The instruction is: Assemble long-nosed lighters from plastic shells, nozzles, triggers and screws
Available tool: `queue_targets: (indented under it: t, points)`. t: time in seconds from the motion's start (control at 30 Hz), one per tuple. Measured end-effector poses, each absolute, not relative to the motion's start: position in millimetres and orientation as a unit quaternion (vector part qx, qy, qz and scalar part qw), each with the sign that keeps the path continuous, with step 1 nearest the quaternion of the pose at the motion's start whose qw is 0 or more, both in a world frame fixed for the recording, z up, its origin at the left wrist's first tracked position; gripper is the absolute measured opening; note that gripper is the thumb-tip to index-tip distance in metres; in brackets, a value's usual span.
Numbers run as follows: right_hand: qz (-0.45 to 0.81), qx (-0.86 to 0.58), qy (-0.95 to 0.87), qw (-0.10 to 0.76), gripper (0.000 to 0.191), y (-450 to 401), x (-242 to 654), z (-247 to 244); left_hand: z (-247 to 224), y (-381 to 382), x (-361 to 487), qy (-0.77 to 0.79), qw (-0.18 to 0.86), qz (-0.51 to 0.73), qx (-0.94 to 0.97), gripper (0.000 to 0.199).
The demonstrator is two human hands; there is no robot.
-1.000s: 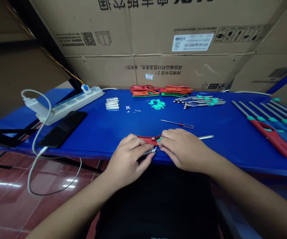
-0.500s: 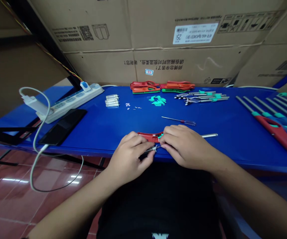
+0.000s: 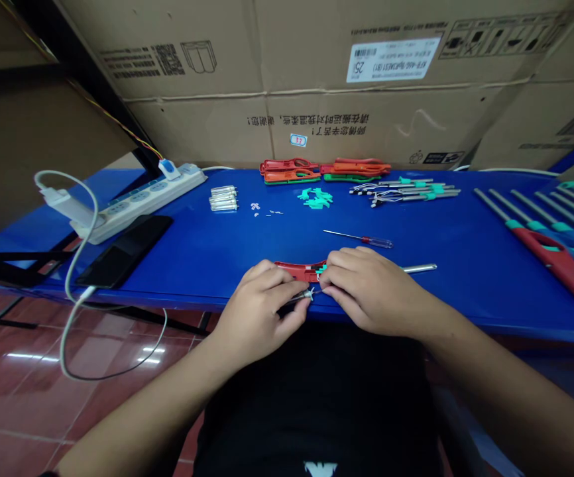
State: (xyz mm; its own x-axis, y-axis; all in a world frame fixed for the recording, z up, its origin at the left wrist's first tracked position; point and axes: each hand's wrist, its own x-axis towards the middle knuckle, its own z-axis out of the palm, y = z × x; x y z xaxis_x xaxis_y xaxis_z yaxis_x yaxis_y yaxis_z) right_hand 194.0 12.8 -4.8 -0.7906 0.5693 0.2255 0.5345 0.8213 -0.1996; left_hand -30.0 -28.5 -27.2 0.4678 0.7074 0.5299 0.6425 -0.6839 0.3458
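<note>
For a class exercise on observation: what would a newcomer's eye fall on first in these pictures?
The bright blue table stands out first, running across the view in front of brown cardboard boxes. Near its front edge, the left hand and right hand meet over a curved red plastic handle. A long red handle also draws the eye at the table's right end.

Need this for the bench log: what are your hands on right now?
Left hand pinching small metal part. Right hand on red plastic shell, metal tube sticking out rightward. Small screwdriver lying beyond, untouched.
</note>
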Motion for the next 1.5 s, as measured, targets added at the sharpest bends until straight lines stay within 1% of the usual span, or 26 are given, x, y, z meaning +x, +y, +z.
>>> queue_targets:
  t: [0.6,1.03,1.5]
  points:
    - [0.086,-0.286,-0.943,0.148,0.018,10.2,192.5,-4.1,-25.7,-28.4,-28.0,0.394,0.050,0.330,0.856,0.018]
    - [0.076,-0.293,-0.940,0.157,0.017,10.7,195.8,-4.4,-28.6,-27.4,-28.5,0.381,0.035,0.349,0.856,0.016]
    - [0.079,-0.286,-0.940,0.168,0.017,11.1,194.6,-6.5,-29.4,-27.9,-27.6,0.384,0.032,0.343,0.857,0.016]
